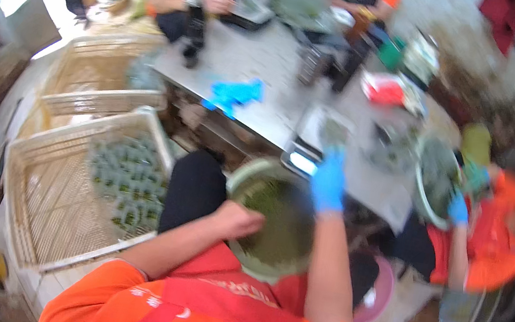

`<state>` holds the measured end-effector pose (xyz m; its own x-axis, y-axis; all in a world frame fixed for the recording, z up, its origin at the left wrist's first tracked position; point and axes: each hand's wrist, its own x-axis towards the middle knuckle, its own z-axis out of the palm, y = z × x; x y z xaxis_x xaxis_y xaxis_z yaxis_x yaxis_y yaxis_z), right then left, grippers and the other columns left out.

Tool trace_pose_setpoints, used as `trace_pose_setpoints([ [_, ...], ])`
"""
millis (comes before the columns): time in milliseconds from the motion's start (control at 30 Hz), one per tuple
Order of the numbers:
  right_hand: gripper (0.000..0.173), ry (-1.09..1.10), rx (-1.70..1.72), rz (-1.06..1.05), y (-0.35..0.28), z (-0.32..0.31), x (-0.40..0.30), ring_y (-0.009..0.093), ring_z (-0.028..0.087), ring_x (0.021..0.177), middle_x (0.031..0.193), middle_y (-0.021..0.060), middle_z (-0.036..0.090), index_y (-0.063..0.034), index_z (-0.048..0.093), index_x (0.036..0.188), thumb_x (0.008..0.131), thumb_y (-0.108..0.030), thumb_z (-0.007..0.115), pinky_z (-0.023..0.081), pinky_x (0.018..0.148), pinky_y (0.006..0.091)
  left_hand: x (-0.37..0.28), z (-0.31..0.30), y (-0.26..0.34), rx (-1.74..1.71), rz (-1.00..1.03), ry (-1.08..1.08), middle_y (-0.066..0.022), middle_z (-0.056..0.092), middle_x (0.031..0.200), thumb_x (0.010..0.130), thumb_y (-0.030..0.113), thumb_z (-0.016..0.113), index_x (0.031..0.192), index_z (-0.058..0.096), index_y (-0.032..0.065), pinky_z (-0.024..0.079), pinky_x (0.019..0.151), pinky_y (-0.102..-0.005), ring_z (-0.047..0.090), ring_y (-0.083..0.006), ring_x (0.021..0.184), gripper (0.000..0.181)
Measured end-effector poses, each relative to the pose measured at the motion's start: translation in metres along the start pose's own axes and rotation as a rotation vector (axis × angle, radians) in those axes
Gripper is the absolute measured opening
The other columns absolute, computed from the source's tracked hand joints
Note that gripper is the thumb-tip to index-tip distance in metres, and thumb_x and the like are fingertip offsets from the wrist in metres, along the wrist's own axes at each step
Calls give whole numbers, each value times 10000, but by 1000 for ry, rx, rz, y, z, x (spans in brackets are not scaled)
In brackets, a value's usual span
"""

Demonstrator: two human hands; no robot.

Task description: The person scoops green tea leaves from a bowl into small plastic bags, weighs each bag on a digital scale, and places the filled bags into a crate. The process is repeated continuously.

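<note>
A large pale-green basin (242,263) rests at my lap, with loose green plant matter (269,213) inside. My left hand (242,221) is bare and curled over the basin's left side; whether its fingers enclose anything is hidden. In a blue glove, my right hand (328,181) reaches past the basin to a digital scale (303,140) on the metal table. Its fingertips meet the near edge of a small clear bag (334,131) with greenish contents, lying on the scale's plate. Blur hides whether the fingers grip the bag.
At left, a plastic crate (49,220) holds rows of filled clear bags (127,181); another crate (101,67) stands behind. Blue gloves (234,96) lie on the table (272,63). Co-workers sit across and at right, one with a basin (419,180). A pink basin (380,294) sits low at right.
</note>
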<state>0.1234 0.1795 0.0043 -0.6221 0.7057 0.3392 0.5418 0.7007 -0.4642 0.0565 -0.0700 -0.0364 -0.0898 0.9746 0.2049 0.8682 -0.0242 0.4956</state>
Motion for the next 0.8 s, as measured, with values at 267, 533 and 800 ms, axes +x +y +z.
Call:
trace_pose_setpoints([
  [267, 373, 130, 120, -41, 4, -20, -18, 327, 456, 1168, 1315, 188, 418, -1, 490, 1206, 835, 2, 450, 405, 920, 382, 8, 16, 1, -91, 82, 43, -128, 568, 628, 800, 230, 537, 833, 551, 93, 452, 501, -453, 570, -332, 561, 142],
  [533, 249, 350, 592, -4, 4, -10, -26, 130, 511, 782, 989, 51, 496, -17, 528, 1059, 817, 38, 536, 474, 700, 262, 7, 16, -2, -68, 92, 60, -130, 557, 601, 787, 222, 547, 786, 540, 86, 452, 492, -448, 569, -330, 551, 136],
  [800, 206, 270, 889, 203, -4, -21, -32, 161, 526, 879, 1028, 82, 515, -6, 524, 1055, 854, 37, 504, 489, 700, 281, 4, 15, -1, -20, 77, -23, -109, 599, 661, 827, 233, 513, 904, 579, 114, 461, 521, -426, 583, -314, 592, 156],
])
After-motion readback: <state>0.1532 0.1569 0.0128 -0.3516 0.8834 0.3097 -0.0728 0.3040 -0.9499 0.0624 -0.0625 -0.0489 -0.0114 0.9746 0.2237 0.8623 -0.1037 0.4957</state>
